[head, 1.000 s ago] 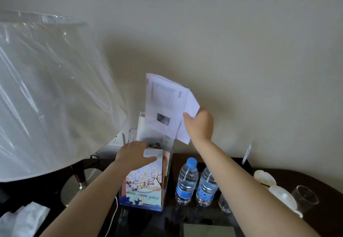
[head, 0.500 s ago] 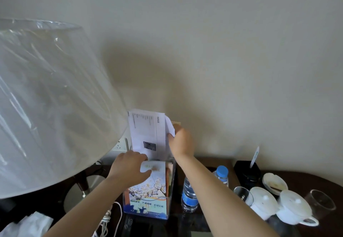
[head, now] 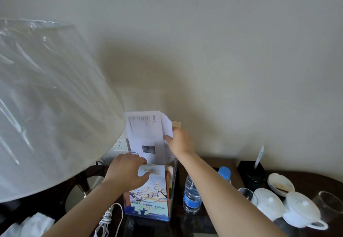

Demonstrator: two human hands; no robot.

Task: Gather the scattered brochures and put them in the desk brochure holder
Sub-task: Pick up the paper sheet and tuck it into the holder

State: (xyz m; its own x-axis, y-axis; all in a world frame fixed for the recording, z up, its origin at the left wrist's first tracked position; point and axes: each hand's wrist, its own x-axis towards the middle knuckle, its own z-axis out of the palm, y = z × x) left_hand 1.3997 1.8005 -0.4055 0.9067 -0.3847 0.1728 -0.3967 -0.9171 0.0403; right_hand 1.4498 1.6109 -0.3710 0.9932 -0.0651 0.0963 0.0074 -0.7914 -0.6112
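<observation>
The white brochure is standing up tall, its long side going up and down, with its bottom end sitting in the clear holder near the back edge of the desk. The right hand is pinching its right edge. The left hand is curling its fingers over the flower brochure at the front of the holder.
</observation>
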